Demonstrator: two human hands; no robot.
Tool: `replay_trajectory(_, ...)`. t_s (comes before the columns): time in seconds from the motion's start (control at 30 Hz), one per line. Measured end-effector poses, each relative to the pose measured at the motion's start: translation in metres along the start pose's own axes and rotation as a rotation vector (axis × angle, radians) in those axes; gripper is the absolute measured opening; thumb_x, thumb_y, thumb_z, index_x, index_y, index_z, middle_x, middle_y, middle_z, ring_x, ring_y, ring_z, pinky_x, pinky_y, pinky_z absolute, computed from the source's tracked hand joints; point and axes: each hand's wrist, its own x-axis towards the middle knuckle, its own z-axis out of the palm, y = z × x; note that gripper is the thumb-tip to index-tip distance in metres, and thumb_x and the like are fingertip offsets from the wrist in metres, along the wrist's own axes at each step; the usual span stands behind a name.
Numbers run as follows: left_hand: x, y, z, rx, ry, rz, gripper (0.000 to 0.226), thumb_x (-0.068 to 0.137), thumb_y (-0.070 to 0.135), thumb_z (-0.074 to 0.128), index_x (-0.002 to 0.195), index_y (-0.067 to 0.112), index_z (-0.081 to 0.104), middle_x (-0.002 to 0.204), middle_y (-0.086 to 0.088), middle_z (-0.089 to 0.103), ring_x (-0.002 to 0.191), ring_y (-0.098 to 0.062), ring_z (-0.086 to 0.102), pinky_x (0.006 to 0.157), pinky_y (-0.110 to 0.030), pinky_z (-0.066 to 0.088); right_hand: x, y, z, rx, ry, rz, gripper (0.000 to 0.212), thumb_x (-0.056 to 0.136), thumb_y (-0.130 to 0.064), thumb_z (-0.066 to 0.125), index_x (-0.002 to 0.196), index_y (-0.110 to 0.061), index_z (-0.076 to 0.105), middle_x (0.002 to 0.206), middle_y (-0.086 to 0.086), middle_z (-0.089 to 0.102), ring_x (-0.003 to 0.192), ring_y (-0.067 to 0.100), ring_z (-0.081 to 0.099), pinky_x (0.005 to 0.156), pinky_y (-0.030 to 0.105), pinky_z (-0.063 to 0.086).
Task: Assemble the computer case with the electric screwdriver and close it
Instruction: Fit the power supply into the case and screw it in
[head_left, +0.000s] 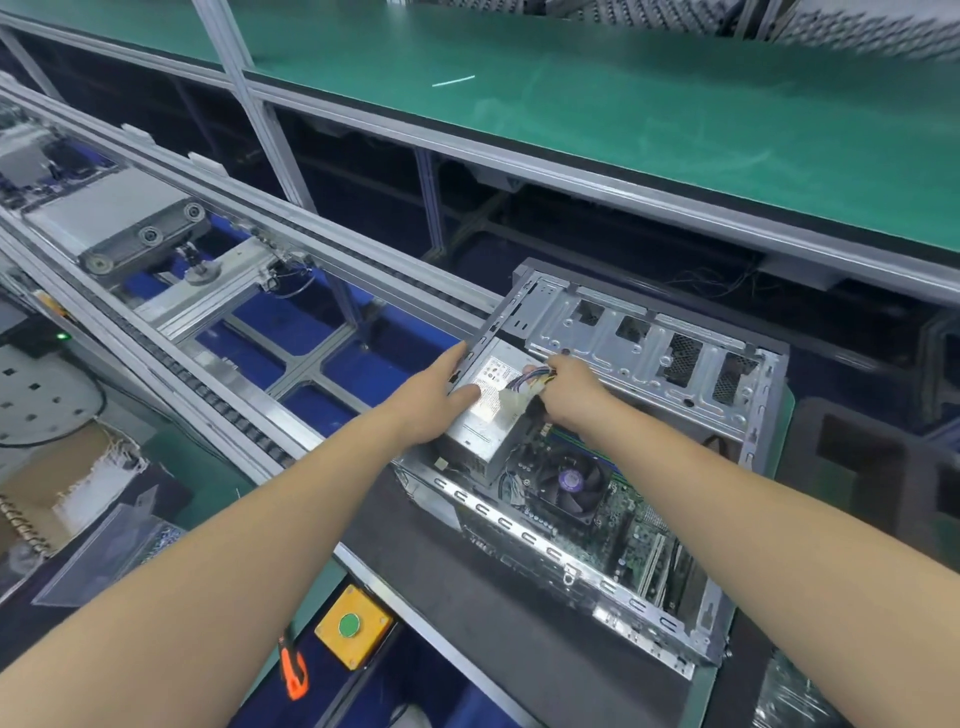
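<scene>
An open grey metal computer case (649, 358) lies on its side on a dark mat. Inside it I see a motherboard with a black CPU fan (569, 480) and a silver power supply (480, 421) at the left end. My left hand (439, 392) rests on the power supply, fingers straight along the case's left wall and thumb on the label. My right hand (569, 387) grips a bundle of coloured cables with a white connector (514, 397) above the power supply. No electric screwdriver is in view.
A conveyor line with aluminium rails (218, 332) runs along the left. A green shelf (623, 119) hangs above and behind the case. A yellow box with a green button (352, 626) and an orange tool (293, 673) sit near me. Black foam (878, 452) lies at right.
</scene>
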Motion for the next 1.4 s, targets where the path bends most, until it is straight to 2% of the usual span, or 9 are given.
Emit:
replay_trajectory(0.23, -0.007, -0.002, -0.001, 0.008, -0.026, 0.12, 0.063, 0.091, 0.064, 0.051, 0.15, 0.051, 0.033, 0.146, 0.016, 0.044, 0.116, -0.005, 0.049, 0.09, -0.02, 0.036, -0.006, 0.026, 0.01, 0.296, 0.069, 0.02, 0.024, 0.108, -0.013, 0.049, 0.098, -0.027, 0.066, 0.1, 0.004, 0.07, 0.077, 0.019, 0.054, 0.069, 0.032, 0.046)
replay_trajectory(0.37, -0.01, -0.006, -0.007, 0.01, 0.025, 0.137, 0.064, 0.09, 0.059, 0.054, 0.15, 0.043, 0.042, 0.148, 0.017, 0.042, 0.131, -0.006, 0.042, 0.109, -0.029, 0.037, -0.006, 0.016, 0.016, 0.167, 0.099, -0.053, 0.017, 0.107, -0.013, 0.05, 0.105, -0.022, 0.065, 0.094, -0.002, 0.067, 0.072, 0.014, 0.055, 0.055, 0.021, 0.041)
replay_trajectory(0.57, -0.02, 0.0, -0.01, -0.031, 0.063, 0.088, 0.085, 0.096, 0.041, 0.058, 0.151, 0.063, -0.002, 0.159, 0.001, 0.039, 0.095, -0.01, 0.056, 0.072, -0.019, 0.046, -0.011, -0.003, 0.016, -0.153, 0.116, -0.079, 0.024, 0.096, 0.0, 0.044, 0.11, -0.01, 0.06, 0.098, 0.008, 0.063, 0.084, 0.029, 0.06, 0.059, 0.031, 0.039)
replay_trajectory(0.7, -0.035, 0.019, -0.009, 0.117, 0.163, 0.017, 0.074, 0.099, 0.032, 0.056, 0.158, 0.043, 0.014, 0.15, -0.003, 0.041, 0.107, -0.025, 0.058, 0.089, -0.042, 0.053, -0.011, -0.007, 0.015, -0.234, 0.129, -0.066, 0.018, 0.096, -0.003, 0.047, 0.101, -0.015, 0.059, 0.09, 0.002, 0.061, 0.079, 0.025, 0.058, 0.054, 0.03, 0.035)
replay_trajectory(0.83, -0.073, 0.033, -0.004, 0.565, 0.454, 0.282, 0.026, 0.094, 0.027, 0.047, 0.108, 0.025, 0.069, 0.103, 0.004, 0.065, 0.092, -0.021, 0.057, 0.084, -0.038, 0.045, -0.011, -0.005, 0.014, -0.215, 0.127, -0.045, 0.015, 0.097, -0.006, 0.049, 0.099, -0.019, 0.058, 0.093, 0.003, 0.064, 0.077, 0.021, 0.059, 0.054, 0.03, 0.038)
replay_trajectory(1.03, -0.103, 0.035, -0.012, 0.921, 0.146, 0.21, 0.033, 0.092, 0.031, 0.038, 0.067, 0.017, 0.053, 0.059, 0.001, 0.047, 0.06, -0.02, 0.039, 0.062, -0.032, 0.031, -0.015, -0.006, 0.015, -0.181, 0.118, -0.035, 0.013, 0.1, -0.01, 0.047, 0.106, -0.017, 0.056, 0.101, 0.007, 0.064, 0.081, 0.03, 0.067, 0.063, 0.043, 0.062)
replay_trajectory(1.17, -0.097, 0.042, -0.019, 0.698, 0.167, 0.205, 0.028, 0.092, 0.035, 0.043, 0.082, 0.022, 0.065, 0.071, 0.003, 0.061, 0.068, -0.021, 0.059, 0.053, -0.026, 0.033, -0.02, -0.008, 0.014, -0.049, 0.11, 0.017, 0.034, 0.098, -0.005, 0.045, 0.127, -0.023, 0.047, 0.111, 0.004, 0.064, 0.085, 0.032, 0.069, 0.058, 0.043, 0.063)
replay_trajectory(1.3, -0.068, 0.057, -0.018, 0.358, 0.195, 0.367, 0.056, 0.09, 0.058, 0.06, 0.138, 0.031, 0.053, 0.134, 0.01, 0.061, 0.121, -0.015, 0.056, 0.097, -0.039, 0.048, -0.02, -0.01, 0.015, 0.023, 0.229, 0.077, 0.041, 0.096, -0.01, 0.057, 0.133, -0.014, 0.038, 0.097, 0.006, 0.06, 0.08, 0.026, 0.063, 0.057, 0.041, 0.052)
replay_trajectory(1.4, -0.043, 0.072, -0.005, 0.293, -0.016, 0.405, 0.082, 0.081, 0.071, 0.064, 0.148, 0.032, 0.041, 0.135, 0.007, 0.055, 0.122, -0.017, 0.054, 0.103, -0.041, 0.044, -0.019, -0.011, 0.013, 0.027, 0.288, 0.11, 0.046, 0.093, -0.014, 0.065, 0.129, -0.013, 0.036, 0.085, 0.003, 0.056, 0.069, 0.019, 0.057, 0.05, 0.032, 0.038)
